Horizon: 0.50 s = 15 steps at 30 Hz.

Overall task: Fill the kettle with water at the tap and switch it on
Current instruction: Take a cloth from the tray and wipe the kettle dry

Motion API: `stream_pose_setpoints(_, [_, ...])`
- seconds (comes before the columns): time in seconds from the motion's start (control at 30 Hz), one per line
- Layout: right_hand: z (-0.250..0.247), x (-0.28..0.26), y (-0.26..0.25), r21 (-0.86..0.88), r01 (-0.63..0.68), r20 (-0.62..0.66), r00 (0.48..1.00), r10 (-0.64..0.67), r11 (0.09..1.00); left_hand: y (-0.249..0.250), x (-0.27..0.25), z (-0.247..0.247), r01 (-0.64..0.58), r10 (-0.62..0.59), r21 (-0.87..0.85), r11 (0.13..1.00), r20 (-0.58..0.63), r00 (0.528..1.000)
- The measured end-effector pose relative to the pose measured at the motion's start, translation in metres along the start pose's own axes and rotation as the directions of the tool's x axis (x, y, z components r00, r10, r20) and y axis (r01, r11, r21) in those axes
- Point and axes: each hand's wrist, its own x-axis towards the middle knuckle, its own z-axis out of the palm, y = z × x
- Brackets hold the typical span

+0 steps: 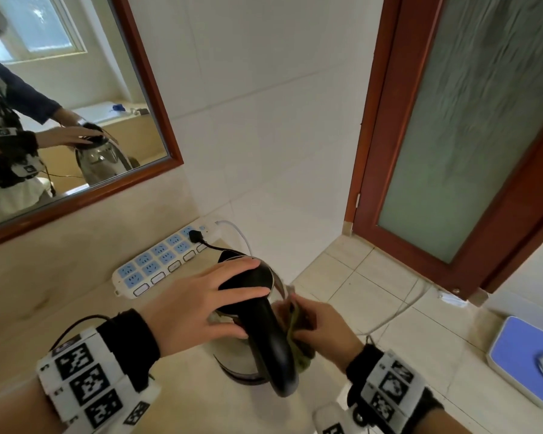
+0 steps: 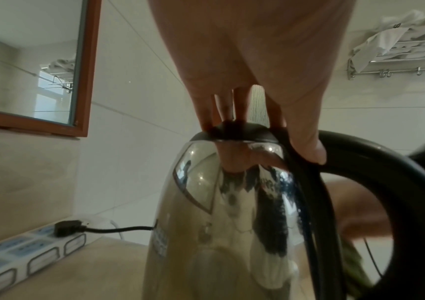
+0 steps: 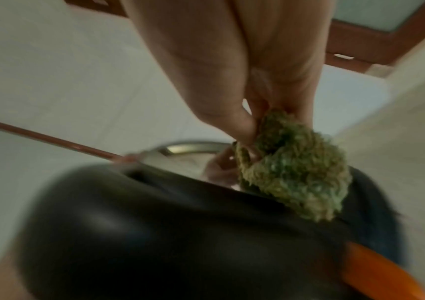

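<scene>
Left hand [image 1: 198, 305] lies flat, fingers straight, on the black lid of the kettle [image 1: 248, 349], its grip loose and spread. Right hand [image 1: 323, 327] has its grip pinched on a green fuzzy cloth [image 3: 293, 168] pressed against the kettle's side by the handle. Shiny steel body, black lid and a black looped handle [image 1: 273, 346]: the kettle stands upright on the beige table [image 1: 44, 308], long axis vertical, handle toward the person, spout away toward the white power strip [image 1: 160, 261], where a black plug [image 1: 196, 236] sits.
</scene>
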Motion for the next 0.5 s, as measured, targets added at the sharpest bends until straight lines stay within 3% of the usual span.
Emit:
stream_pose_setpoints(0.1, [0.015,-0.002,0.019,-0.111,-0.101,0.004,0.995,0.102,0.989,0.001,-0.001,0.003,0.021,-0.021,-0.006,1.000,-0.002,1.000])
stream_pose_setpoints(0.17, [0.011,-0.002,0.013,-0.069,-0.112,-0.044,0.993,0.109,0.991,0.003,-0.002,0.003,0.032,-0.032,-0.019,0.999,0.006,0.999])
stream_pose_setpoints(0.37, [-0.034,0.000,-0.068,0.189,0.154,-0.172,0.978,-0.122,0.970,0.010,-0.002,-0.013,0.158,-0.159,-0.138,0.978,0.002,0.987])
stream_pose_setpoints(0.5, [-0.019,-0.003,-0.108,0.081,0.227,-0.118,0.969,-0.217,0.970,0.015,-0.007,-0.023,0.280,-0.306,-0.213,0.936,-0.103,0.946])
